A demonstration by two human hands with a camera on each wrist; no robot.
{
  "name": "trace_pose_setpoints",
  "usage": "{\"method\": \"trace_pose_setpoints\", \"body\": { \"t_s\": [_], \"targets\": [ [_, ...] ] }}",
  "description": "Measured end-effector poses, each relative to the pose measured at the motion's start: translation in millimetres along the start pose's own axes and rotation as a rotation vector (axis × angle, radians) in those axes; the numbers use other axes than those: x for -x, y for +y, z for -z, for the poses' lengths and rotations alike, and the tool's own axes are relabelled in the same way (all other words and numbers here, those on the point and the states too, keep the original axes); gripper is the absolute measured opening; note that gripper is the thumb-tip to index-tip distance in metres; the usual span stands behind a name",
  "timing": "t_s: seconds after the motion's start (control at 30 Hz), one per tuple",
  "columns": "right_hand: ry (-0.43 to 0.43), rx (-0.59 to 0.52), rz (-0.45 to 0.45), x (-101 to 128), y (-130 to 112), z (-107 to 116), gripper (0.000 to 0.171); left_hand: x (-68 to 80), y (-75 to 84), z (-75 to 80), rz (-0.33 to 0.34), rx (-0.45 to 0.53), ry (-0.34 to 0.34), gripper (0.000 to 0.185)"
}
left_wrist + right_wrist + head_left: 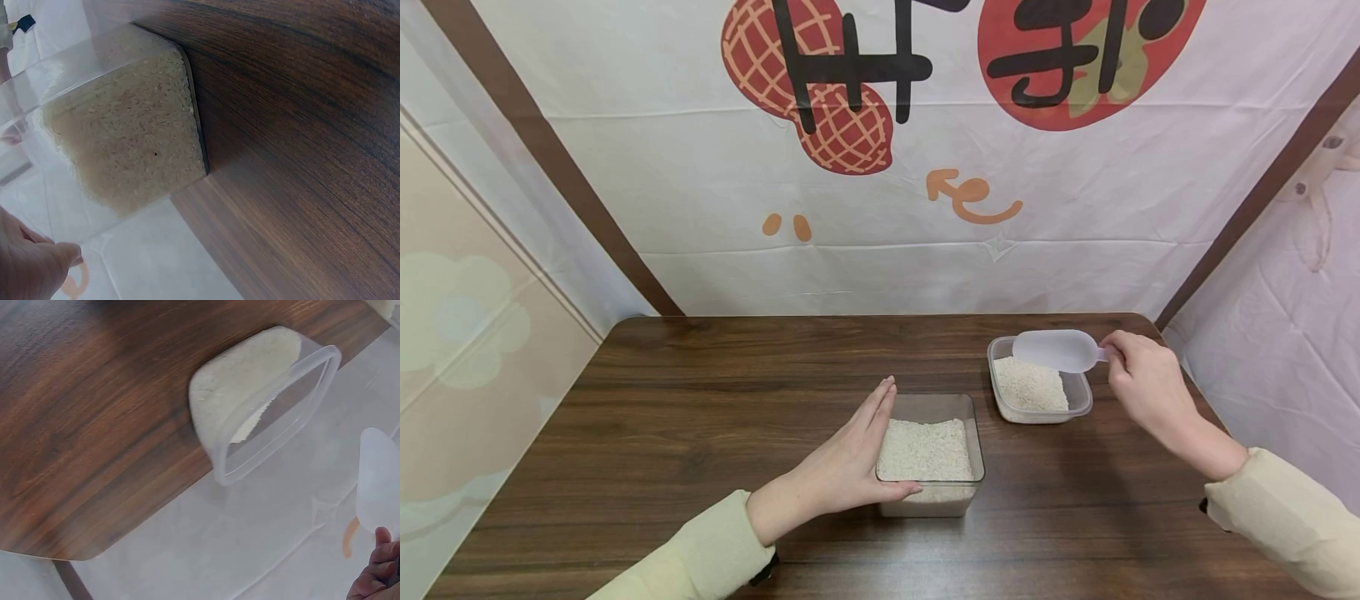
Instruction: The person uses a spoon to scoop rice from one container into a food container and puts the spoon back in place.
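Two clear plastic containers of white rice stand on the dark wood-grain counter [715,392], well apart from its edges on the person's near-right side. The square container [931,454] sits nearer the person, its rice filling roughly the lower half; the left hand [842,467] rests against its left wall with fingers straight and flat along the side and the thumb lying across the near rim, so this grip is spread, pressing rather than closed around anything. The left wrist view shows the same container from below the palm, rice [125,131] packed against the transparent wall. Farther back and to the right stands the smaller rounded container [1037,390], also holding rice. Above its far rim the right hand [1146,385] pinches the short handle of a translucent white scoop [1054,350], the grip clamped on that handle with fingers curled; the scoop's bowl hangs over the rounded container and points left. The right wrist view shows the scoop [378,481] beside the fingertips, apart from the container. Behind the counter hangs a white printed cloth backdrop [880,150].
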State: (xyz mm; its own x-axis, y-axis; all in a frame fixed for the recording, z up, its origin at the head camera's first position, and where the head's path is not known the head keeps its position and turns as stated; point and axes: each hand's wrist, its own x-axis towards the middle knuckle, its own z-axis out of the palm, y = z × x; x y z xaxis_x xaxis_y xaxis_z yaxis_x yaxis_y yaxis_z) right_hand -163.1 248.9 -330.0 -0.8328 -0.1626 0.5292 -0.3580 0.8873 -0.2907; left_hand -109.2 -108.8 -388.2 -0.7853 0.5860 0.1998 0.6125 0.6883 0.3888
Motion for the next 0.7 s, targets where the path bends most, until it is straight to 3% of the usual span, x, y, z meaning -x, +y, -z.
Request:
{"method": "trace_pose_setpoints", "body": {
  "t_s": [0.7],
  "targets": [
    [0.021, -0.057, 0.143, -0.1, -37.9, 8.7, 0.013, -0.1, 0.5, -0.5, 0.004, 0.003, -0.002, 0.109]
  ]
}}
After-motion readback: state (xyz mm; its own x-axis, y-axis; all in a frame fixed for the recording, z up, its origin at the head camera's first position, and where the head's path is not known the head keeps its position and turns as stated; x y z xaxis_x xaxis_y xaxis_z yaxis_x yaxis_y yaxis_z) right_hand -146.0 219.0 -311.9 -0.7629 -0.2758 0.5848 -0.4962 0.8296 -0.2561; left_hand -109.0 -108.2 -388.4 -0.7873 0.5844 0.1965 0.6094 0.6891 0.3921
